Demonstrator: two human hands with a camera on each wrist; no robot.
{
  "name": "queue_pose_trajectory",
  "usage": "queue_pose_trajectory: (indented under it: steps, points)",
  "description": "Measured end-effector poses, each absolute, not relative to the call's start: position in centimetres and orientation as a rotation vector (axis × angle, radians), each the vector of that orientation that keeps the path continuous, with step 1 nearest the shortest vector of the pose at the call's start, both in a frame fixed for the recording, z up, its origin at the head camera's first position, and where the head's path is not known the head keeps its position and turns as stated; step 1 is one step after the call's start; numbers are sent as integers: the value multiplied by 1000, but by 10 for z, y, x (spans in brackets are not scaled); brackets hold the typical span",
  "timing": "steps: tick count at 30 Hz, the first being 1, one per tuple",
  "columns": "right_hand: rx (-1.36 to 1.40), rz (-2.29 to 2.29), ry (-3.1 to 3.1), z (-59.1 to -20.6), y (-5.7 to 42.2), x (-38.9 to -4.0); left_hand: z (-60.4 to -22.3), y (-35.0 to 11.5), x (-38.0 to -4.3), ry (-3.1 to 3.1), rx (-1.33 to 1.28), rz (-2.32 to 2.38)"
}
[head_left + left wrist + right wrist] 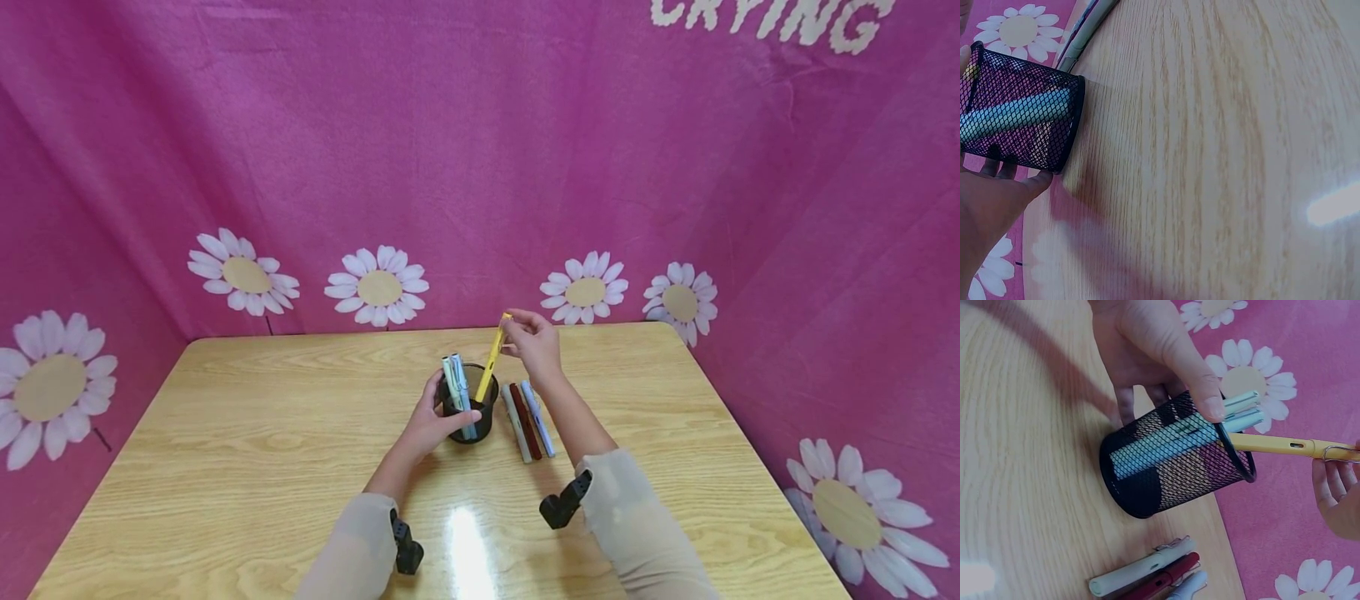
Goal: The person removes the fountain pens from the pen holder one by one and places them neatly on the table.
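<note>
My left hand [435,427] grips a black mesh pen cup [1179,481] around its side, thumb over the rim. Inside the cup stand a pale green pen [1241,403] and a light blue pen [1244,420], leaning together. A yellow pen [491,360] is pinched near its clip end by my right hand [536,343]; its lower end is inside the cup's mouth. Just right of the cup, a grey-green pen [517,425], a dark red pen [526,423] and a pale blue pen [538,421] lie side by side on the table.
The wooden table [262,467] ends at a pink curtain [480,150] printed with white daisies, which also hangs along both sides. Each forearm wears a small black camera, one near the left cuff [406,546], one near the right [564,502].
</note>
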State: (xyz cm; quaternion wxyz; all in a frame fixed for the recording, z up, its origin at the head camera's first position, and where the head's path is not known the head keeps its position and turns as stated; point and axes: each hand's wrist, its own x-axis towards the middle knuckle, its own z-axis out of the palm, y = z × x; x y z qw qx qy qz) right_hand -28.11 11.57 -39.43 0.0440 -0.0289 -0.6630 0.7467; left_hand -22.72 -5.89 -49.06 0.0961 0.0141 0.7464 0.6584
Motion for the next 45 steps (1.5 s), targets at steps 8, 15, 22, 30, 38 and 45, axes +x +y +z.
queue_pose_trajectory:
  steps: [8, 15, 22, 30, 38, 45]
  points:
    - [-165, 2334, -1919, -385, 125, -283, -473, -59, -220, 2144, 59, 1996]
    - [-194, 2314, -1952, -383, 133, -283, -479, -59, -220, 2183, 41, 1963]
    - [-214, 2289, -1977, -382, 138, -284, -491, -58, -225, 2205, 17, 1961]
    - [-200, 2271, -1961, -379, 142, -283, -485, -60, -224, 2160, 59, 1985]
    - [-202, 2249, -1984, -382, 148, -284, -478, -60, -221, 2146, 73, 1991]
    - [-210, 2206, -2048, -384, 154, -285, -493, -60, -227, 2188, 92, 2010]
